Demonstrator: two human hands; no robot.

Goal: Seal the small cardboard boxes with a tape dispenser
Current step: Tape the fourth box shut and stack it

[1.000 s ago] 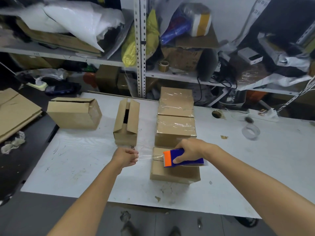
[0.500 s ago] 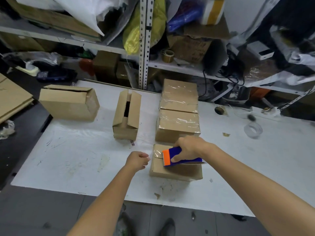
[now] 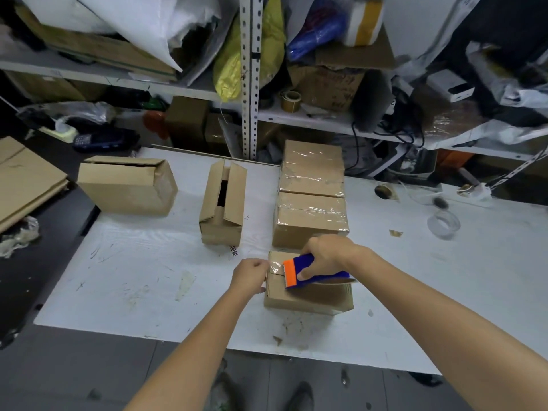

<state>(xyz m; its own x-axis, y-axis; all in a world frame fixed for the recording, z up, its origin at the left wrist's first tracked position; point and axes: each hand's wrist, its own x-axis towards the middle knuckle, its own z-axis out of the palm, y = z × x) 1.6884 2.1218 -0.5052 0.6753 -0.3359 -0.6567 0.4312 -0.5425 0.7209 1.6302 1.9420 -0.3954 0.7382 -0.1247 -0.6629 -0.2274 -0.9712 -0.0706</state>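
A small cardboard box (image 3: 308,295) lies near the front of the white table (image 3: 142,277). My right hand (image 3: 326,256) grips a blue and orange tape dispenser (image 3: 308,275) resting on the box top. My left hand (image 3: 250,277) pinches the clear tape end (image 3: 275,264) at the box's left edge. Behind it sit two boxes wrapped in clear tape, a near one (image 3: 310,218) and a far one (image 3: 312,167). Two boxes with loose flaps stand to the left, one in the middle (image 3: 222,206) and one further left (image 3: 127,185).
A clear tape roll (image 3: 443,223) lies on the table at right. Flattened cardboard (image 3: 20,179) lies on a black surface at the left. Cluttered metal shelves (image 3: 249,84) rise behind the table. The table's front edge is close to my feet.
My left hand moved right, from well left of the box to its left edge, and the stretch of tape shortened. The dispenser stayed on the box top.
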